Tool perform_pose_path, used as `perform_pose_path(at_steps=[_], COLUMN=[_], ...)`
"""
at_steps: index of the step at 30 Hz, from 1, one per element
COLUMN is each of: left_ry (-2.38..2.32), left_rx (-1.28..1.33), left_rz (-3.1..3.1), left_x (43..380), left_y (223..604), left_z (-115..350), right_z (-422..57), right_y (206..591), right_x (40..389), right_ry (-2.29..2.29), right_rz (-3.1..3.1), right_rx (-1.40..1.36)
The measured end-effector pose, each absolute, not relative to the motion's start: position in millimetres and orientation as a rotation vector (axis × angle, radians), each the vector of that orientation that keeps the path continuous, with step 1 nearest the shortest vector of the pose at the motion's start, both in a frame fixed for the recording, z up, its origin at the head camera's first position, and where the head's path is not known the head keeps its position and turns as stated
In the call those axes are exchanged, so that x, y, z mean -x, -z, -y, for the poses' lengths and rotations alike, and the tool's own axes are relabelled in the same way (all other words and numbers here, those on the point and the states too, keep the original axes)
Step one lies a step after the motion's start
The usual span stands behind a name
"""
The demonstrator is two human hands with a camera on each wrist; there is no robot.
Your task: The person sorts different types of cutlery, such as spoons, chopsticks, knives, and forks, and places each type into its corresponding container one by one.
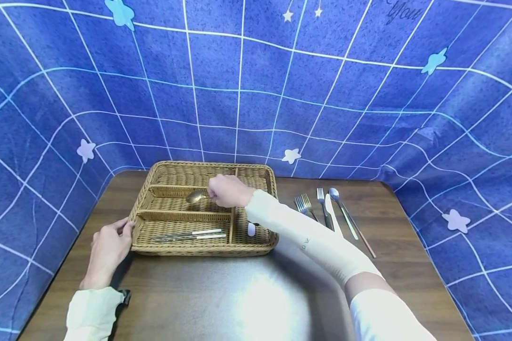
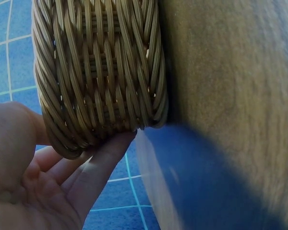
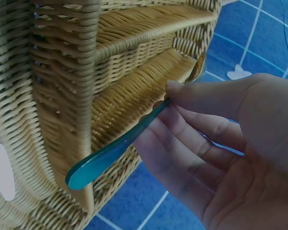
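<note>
A spoon [image 1: 194, 196] with a teal handle [image 3: 98, 165] is pinched between the thumb and fingers of my right hand [image 1: 228, 190]. It is held over the middle compartment of a wicker basket [image 1: 205, 252], its bowl pointing left in the head view. My left hand [image 1: 111, 244] grips the basket's front left corner; in the left wrist view its fingers [image 2: 103, 165] lie against the woven end. Chopsticks [image 1: 209, 232] with white ends lie in the front compartment. A pale rounded handle [image 1: 251, 229] shows in the right compartment, the rest of it hidden by my right arm.
On the wooden table [image 1: 188, 298], right of the basket, lie several forks [image 1: 321, 196], a knife [image 1: 332, 213] with a pale blade, and a spoon [image 1: 334, 193]. Some lie partly behind my right forearm. A blue patterned cloth [image 1: 256, 109] hangs behind and around the table.
</note>
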State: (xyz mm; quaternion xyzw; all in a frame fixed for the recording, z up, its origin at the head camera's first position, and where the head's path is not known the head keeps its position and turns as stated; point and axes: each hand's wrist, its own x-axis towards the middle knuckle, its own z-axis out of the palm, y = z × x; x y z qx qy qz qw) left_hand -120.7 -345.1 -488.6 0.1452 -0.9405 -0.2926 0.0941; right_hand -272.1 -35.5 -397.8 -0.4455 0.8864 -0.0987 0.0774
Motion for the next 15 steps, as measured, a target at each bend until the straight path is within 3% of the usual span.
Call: perform_pose_path(at_steps=[15], left_ry=[0.853], left_rx=[-0.441], left_rz=[2.801], left_x=[121.8], left_y=[488.5], left_z=[341.3], right_z=[84.9], right_y=[410.8], right_x=[281.8], right_ry=[0.102], right_rz=[-2.628], right_rx=[1.332])
